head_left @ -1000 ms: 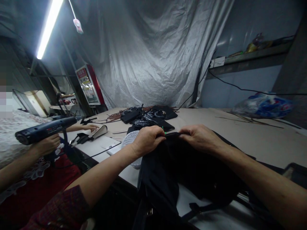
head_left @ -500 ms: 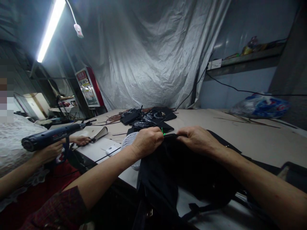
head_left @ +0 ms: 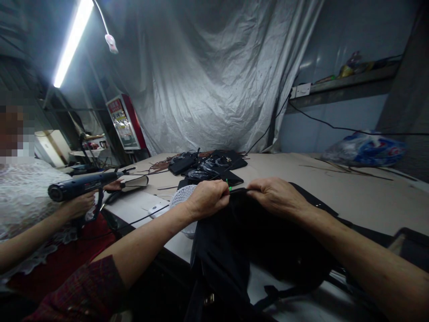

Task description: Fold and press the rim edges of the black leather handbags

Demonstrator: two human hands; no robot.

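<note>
A black bag (head_left: 268, 232) hangs between my hands over the near table, its upper edge pulled out between them. My left hand (head_left: 210, 197) is closed on the edge, with a small green piece (head_left: 228, 184) showing at its fingertips; what that piece belongs to is hidden. My right hand (head_left: 279, 197) pinches the same edge a little way to the right. A metal fitting (head_left: 209, 298) shows low on the black material. Behind my left forearm stands a white lattice basket (head_left: 182, 197).
Black bags (head_left: 214, 165) and brown straps (head_left: 159, 166) lie piled at the back of the table (head_left: 351, 192). On the left a co-worker's hand (head_left: 78, 205) holds a heat gun (head_left: 85, 184), near a light-coloured bag (head_left: 134, 183). A plastic-wrapped bundle (head_left: 368, 147) lies far right.
My hands stay on the bag's edge, almost unmoved. The co-worker's heat gun has shifted right, and the light-coloured bag in their other hand has turned and moved slightly.
</note>
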